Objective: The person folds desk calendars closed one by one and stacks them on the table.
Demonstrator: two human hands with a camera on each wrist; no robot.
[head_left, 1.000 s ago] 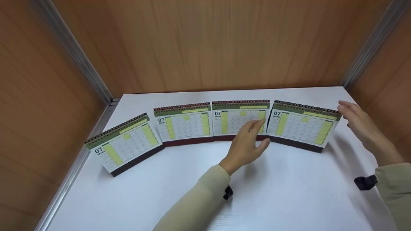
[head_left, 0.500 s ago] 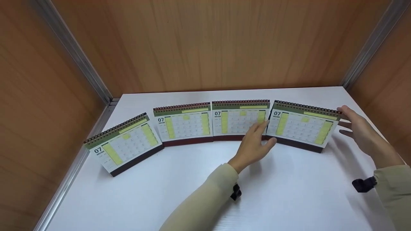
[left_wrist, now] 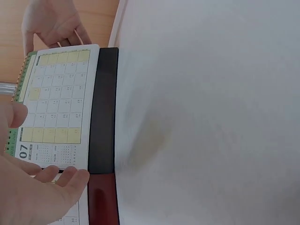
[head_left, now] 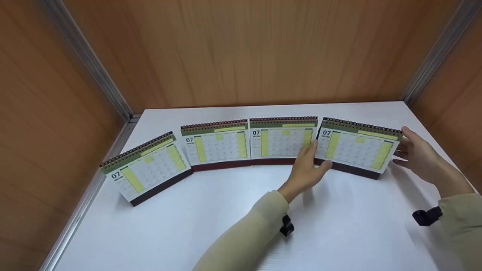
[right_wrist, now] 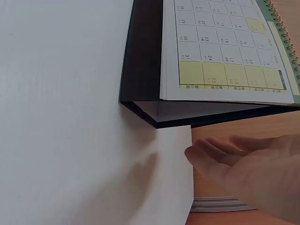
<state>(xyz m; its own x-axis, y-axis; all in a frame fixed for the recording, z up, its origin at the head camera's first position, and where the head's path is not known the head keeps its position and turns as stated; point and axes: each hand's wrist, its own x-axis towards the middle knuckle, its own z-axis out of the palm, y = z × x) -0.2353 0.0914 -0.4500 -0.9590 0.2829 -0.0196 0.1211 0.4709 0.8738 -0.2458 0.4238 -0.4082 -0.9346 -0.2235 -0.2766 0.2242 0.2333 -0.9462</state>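
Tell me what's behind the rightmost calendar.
Behind the rightmost calendar, the head view shows a strip of white tabletop, then a wooden panel. The calendar itself covers whatever lies close against its back.

The person wears a left long sleeve of plain beige-green cloth point(head_left: 244, 233) and a matching right sleeve of beige-green cloth point(head_left: 461, 224), which has some soft creases. Both sleeves end at the wrist, so the left hand point(head_left: 307, 169) and the right hand point(head_left: 423, 160) are bare. A small, black, blocky device point(head_left: 287, 226) shows at the left cuff; a second small black device with angular outline point(head_left: 427, 216) sits at the right cuff.
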